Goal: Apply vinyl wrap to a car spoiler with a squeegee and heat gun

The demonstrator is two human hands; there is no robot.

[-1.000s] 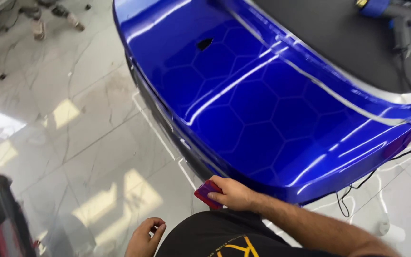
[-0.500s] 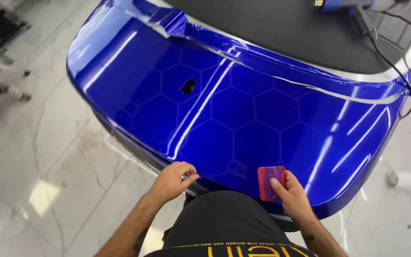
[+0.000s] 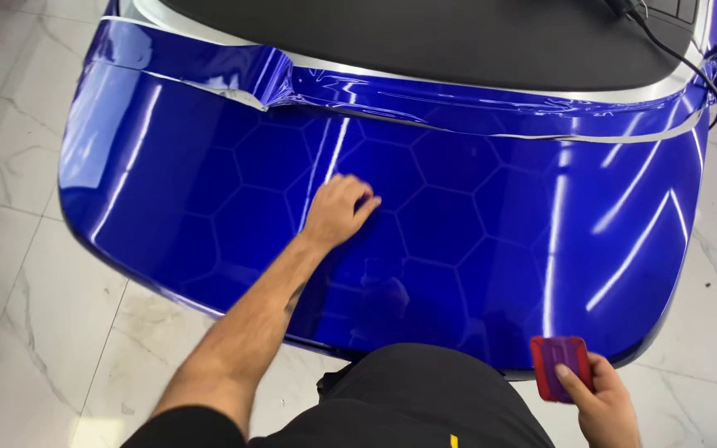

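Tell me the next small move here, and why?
Probably bring the right hand with its red squeegee up beside the left hand, which rests flat on the blue film; the squeegee sits off the panel's near edge.

A glossy blue wrapped car panel [image 3: 475, 249] stands over the white marble floor [image 3: 35, 332].

Blue vinyl film [image 3: 475, 249] on car panel: high gloss, smooth, mirror reflections, wrinkled at top edge. Red squeegee [image 3: 559, 367]: plastic, matt. Floor [image 3: 35, 332]: polished white marble-look tile. Black panel [image 3: 425, 37]: matt.
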